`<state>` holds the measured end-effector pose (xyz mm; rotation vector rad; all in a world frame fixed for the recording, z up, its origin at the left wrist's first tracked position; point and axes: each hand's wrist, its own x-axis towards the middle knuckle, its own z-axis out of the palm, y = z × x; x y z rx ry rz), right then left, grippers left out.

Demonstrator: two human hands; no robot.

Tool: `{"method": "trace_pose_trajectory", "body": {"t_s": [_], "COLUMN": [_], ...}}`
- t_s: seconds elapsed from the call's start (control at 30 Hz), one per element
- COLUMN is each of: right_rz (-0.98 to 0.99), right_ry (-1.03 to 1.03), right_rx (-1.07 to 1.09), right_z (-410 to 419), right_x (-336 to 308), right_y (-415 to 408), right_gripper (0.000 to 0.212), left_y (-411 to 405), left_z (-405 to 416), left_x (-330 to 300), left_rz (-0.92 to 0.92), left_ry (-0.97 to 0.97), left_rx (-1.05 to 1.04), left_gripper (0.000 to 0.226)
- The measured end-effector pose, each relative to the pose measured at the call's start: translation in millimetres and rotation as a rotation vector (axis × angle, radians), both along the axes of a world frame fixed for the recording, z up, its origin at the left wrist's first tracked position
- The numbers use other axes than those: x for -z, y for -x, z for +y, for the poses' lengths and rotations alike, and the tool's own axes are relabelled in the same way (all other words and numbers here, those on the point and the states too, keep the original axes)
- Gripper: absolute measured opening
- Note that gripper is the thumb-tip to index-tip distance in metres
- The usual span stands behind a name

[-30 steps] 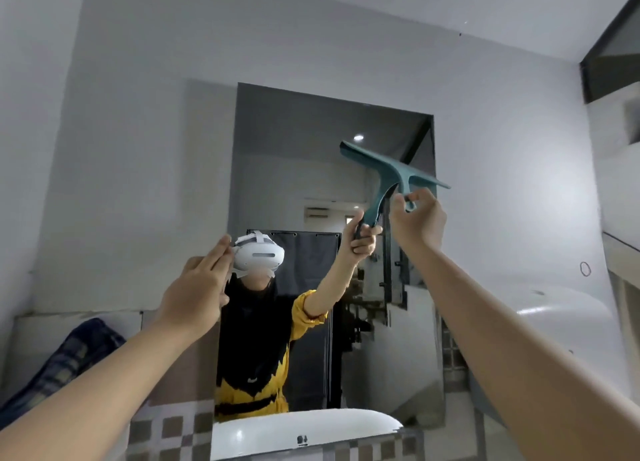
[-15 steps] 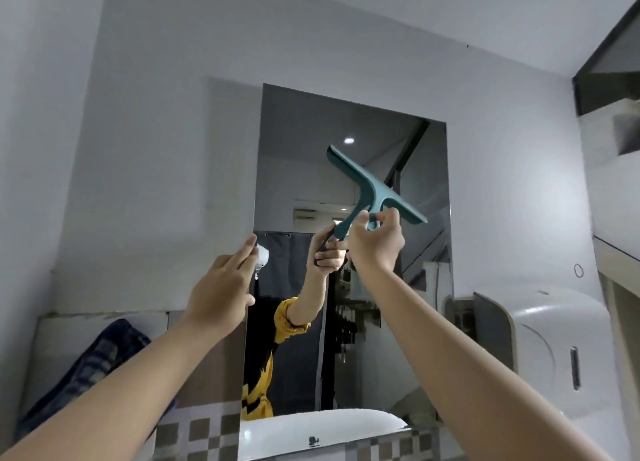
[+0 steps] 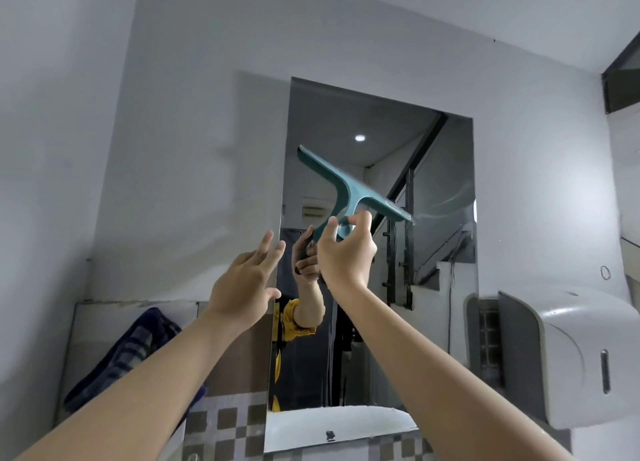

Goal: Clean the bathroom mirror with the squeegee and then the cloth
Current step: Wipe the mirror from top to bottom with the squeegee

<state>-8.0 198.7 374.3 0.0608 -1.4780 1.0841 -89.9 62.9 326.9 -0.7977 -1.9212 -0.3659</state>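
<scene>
While the squeegee works, the blue checked cloth sits draped over the ledge at far left, well apart from both hands; likely parked there for the second step, not yet needed.

Left hand: empty, fingers spread and extended, tips at the left edge of the mirror. Can't tell if they actually touch glass or wall. My read: bracing or steadying, not doing any cleaning.

Squeegee: teal, T-shaped, in front of the mirror's middle, blade tilted so the left end is high and the right end low. Whether the blade is pressed to the glass is unclear from this angle.

Right hand: fingers curled around the handle base, thumb and forefinger pinching near the neck. A high choke grip like that gives blade-angle control.

Faint streak on the glass just right of the blade's low end, so the squeegee pass looks midway.

White wall dispenser at far right, uninvolved.
</scene>
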Motion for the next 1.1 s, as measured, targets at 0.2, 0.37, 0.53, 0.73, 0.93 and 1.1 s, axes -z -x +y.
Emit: {"method": "trace_pose_trajectory", "body": {"t_s": [0.2,0.37,0.53,0.73,0.93,1.1], "right_rz": [-0.048,-0.065,-0.165,-0.088,-0.019,-0.035], "right_ry": [-0.222,-0.375,-0.537,-0.756,-0.936,-0.989], "right_rx": [0.037,0.18,0.31,0.456,0.503,0.471], "right_z": [-1.8,25.0,63.8,108.1,159.1,209.4], "right_x": [24.0,26.6,26.7,9.9,-7.0,-10.9], "right_y": [5.8,0.9,-11.2,-17.2,-19.7,-28.1], "right_gripper": [0.012,0.017,0.028,0.032,0.029,0.033], "left_y": [-2.0,3.1,0.1,-6.6,-9.1,-11.0], "left_z": [-4.3,-6.2,-1.2,2.5,4.7,6.6], "left_x": [13.3,38.1,41.3,41.7,41.3,40.7], "left_rz": [0.006,-0.006,-0.042,-0.084,-0.116,-0.146], "left_ry": [0.001,0.075,0.015,0.002,0.004,-0.004], "left_rx": [-0.013,-0.06,-0.047,-0.084,-0.138,-0.155], "left_gripper": [0.083,0.095,0.09,0.088,0.087,0.083]}}
